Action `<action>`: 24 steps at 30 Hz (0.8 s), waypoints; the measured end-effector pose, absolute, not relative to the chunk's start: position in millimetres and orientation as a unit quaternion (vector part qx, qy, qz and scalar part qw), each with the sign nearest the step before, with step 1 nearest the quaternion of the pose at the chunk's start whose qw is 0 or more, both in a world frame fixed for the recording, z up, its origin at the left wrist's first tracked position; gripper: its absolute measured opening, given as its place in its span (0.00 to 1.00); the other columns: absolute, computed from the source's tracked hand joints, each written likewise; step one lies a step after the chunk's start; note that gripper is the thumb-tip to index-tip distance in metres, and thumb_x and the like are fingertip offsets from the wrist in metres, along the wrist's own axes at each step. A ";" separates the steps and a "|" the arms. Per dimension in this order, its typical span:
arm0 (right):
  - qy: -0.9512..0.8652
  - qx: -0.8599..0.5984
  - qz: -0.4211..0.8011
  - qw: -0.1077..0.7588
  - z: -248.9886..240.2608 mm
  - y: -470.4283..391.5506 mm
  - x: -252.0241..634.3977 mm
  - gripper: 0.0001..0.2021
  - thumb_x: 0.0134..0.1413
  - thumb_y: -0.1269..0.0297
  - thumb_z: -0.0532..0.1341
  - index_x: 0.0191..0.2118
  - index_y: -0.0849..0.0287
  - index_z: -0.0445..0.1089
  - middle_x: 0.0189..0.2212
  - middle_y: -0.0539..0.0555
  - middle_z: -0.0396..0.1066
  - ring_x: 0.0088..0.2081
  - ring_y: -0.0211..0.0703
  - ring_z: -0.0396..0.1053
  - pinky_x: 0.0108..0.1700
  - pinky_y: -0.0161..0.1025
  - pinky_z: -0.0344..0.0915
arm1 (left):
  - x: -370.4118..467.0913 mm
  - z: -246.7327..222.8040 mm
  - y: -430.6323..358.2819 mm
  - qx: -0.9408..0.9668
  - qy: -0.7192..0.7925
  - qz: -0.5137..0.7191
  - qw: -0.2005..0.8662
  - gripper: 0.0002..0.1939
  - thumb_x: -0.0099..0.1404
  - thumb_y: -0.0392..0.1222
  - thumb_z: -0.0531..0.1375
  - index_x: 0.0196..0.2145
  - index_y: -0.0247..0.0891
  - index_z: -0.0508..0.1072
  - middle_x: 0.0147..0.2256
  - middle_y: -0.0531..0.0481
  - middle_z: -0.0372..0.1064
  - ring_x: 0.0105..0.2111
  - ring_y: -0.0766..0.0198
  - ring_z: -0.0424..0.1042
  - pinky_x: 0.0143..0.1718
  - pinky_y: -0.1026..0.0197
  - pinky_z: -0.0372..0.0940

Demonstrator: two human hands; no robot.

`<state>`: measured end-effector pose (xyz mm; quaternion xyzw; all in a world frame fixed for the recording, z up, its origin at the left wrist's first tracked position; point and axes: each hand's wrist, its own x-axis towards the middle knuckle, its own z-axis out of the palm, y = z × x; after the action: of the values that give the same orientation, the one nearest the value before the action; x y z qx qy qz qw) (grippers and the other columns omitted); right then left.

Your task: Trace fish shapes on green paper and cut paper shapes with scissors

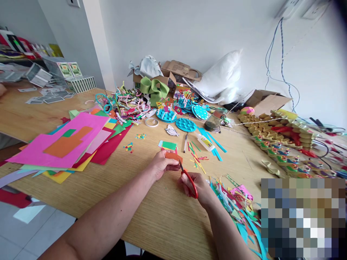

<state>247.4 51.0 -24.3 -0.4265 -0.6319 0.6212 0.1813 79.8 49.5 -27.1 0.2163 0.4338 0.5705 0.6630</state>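
Near the table's middle, my left hand [160, 167] grips a small piece of orange paper [173, 156] between thumb and fingers. My right hand [199, 186] is closed around the red handles of a pair of scissors [193, 184]. The scissor blades meet the right edge of the orange paper. Just beyond my left hand lie small green paper pieces [169, 145]. A glue bottle [206, 142], a pen [185, 143] and thin coloured paper strips [199, 162] lie past the scissors. A white fish cutout [172, 130] rests by a blue disc [185, 125].
Stacked coloured paper sheets [62, 141] spread at left. Paper scraps [238, 209] lie right of my right arm. Egg cartons [271, 133] with decorations fill the right side, near a glass jar [215, 120]. Craft bits [127, 103] and a cardboard box [170, 81] stand at the back.
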 end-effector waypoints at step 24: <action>-0.658 -0.419 0.608 0.151 -18.9 50.6 248.9 0.25 0.46 0.40 0.61 0.21 0.61 0.63 0.13 0.46 0.60 0.16 0.32 0.54 0.19 0.31 0.47 | 79.0 -25.7 48.4 0.226 0.432 0.554 0.674 0.24 0.44 0.25 0.64 0.39 0.35 0.63 0.26 0.50 0.73 0.20 0.64 0.73 0.25 0.63 0.68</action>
<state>248.9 50.6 -18.9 -0.4186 -0.6579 0.6076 0.1509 79.0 48.4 -25.7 0.2262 0.4325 0.5540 0.6744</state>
